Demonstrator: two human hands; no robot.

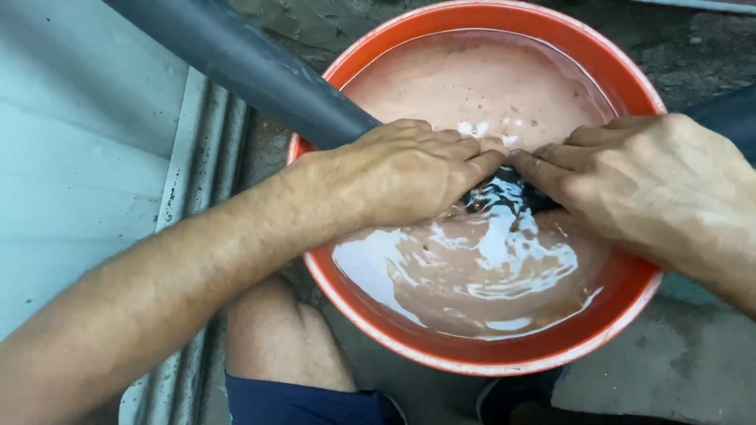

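Head view: left hand (409, 169) and right hand (646, 185) are meeting at frame centre, fingers pinching a dark wet object (504, 195) in murky water. Red basin (472, 354) is filling the frame; grey pipe (252, 67) upper left. Risk: slippery piece sliding under, water slopping over the rim.

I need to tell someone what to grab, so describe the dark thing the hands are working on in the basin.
Find the round orange basin of murky pinkish water. At its middle, the left hand and right hand meet fingertip to fingertip over a dark wet item, half under the surface. It is the only black thing in the water; its kind cannot be told.
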